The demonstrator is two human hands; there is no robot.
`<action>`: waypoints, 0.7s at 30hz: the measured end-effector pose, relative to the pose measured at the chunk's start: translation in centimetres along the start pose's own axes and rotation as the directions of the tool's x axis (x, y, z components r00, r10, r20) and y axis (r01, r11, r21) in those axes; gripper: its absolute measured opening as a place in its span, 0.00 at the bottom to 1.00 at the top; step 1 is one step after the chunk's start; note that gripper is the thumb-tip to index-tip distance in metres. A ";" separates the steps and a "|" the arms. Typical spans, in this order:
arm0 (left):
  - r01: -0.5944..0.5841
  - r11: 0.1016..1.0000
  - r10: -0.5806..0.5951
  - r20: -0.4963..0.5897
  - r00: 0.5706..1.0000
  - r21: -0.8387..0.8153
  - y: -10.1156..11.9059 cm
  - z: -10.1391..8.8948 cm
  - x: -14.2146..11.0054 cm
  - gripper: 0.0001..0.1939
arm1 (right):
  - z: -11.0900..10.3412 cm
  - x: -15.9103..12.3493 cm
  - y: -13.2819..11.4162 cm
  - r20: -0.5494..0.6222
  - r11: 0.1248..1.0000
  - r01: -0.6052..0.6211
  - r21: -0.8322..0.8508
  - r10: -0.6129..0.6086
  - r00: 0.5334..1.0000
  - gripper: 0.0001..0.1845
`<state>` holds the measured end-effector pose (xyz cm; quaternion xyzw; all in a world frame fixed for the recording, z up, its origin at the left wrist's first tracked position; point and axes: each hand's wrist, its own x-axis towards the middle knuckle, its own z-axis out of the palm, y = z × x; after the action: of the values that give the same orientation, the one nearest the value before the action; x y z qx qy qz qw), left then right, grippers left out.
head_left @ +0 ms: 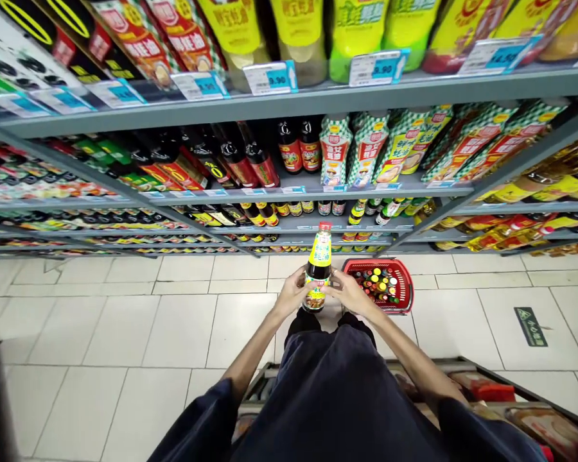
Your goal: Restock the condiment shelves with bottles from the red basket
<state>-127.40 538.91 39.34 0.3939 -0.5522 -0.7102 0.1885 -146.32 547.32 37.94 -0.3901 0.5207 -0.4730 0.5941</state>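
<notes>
A dark sauce bottle [322,255] with a red cap and yellow-green labels stands upright in front of me, its front label facing my way. The characters on its neck label read as oyster sauce. My left hand [293,292] grips its lower left side, and my right hand [349,292] wraps the lower right side, thumbs across the front. Fingers behind the glass are hidden. Just right of my right hand, a red shopping basket [407,282] rests on the floor with several capped bottles [378,282] inside.
Ahead runs a grey shelf [289,102] packed with sauce bottles [334,151], boxes and price tags [270,78]. Tiled floor [173,327] lies below, with a dark floor sign [530,326] at right. Behind me are racks with packaged goods [486,388].
</notes>
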 end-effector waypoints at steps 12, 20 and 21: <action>-0.435 0.825 0.419 0.127 0.899 0.360 -7.2 -17.6 16.8 0.37 | 2.8 20.8 8.9 -0.244 0.788 0.089 -0.609 -0.293 0.924 0.29; -0.484 0.800 0.455 0.168 0.874 0.353 -12.4 -23.0 26.4 0.45 | 0.0 31.1 14.6 -0.145 0.762 0.195 -0.617 -0.355 0.924 0.39; -0.479 0.806 0.447 0.173 0.878 0.348 -12.6 -23.3 26.9 0.46 | -0.2 31.7 15.0 -0.137 0.770 0.207 -0.604 -0.356 0.924 0.42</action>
<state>-124.03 509.24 16.24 0.2465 -0.7657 -0.5375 0.2532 -143.85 520.33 15.70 -0.5649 0.6433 -0.4205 0.3004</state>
